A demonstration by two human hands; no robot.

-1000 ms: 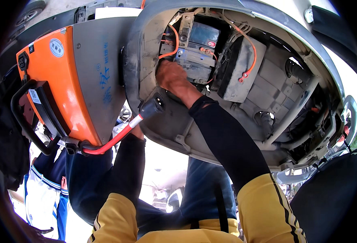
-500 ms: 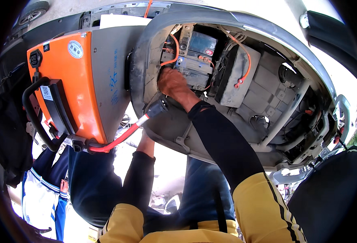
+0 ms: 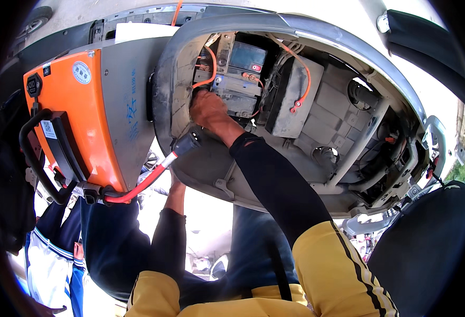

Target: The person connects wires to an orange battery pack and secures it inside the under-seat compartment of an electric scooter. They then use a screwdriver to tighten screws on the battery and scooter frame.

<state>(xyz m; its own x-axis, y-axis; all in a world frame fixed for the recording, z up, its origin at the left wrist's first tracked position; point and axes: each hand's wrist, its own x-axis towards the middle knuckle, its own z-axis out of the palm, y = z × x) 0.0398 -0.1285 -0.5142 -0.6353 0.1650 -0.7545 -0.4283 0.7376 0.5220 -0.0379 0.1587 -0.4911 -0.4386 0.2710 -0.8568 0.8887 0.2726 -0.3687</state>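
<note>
Deep in the open dark vehicle housing (image 3: 166, 68), my right hand (image 3: 208, 111) is curled at the left side, below a battery block (image 3: 240, 87) with orange cables (image 3: 209, 75); whatever its fingers grip is hidden. Just under that hand, a red cable (image 3: 148, 182) ends in a black plug (image 3: 186, 143) and runs from an orange-and-grey box (image 3: 73, 132) with a black handle (image 3: 31, 158). My left forearm (image 3: 175, 199) rises beneath the housing's lower left edge, which hides that hand. A grey box (image 3: 293, 100) with another orange cable lies right of the battery block.
Another person (image 3: 50, 253) in white and blue is at lower left. A metal tube (image 3: 362, 137) crosses the housing's right part. A dark padded shape (image 3: 417, 238) fills the lower right. A wheel (image 3: 34, 21) shows at top left, a black bar (image 3: 422, 42) at top right.
The view has shifted a little, moving the housing and box in the picture. My right hand stays in the same spot inside the housing, while more bare left forearm shows under the edge.
</note>
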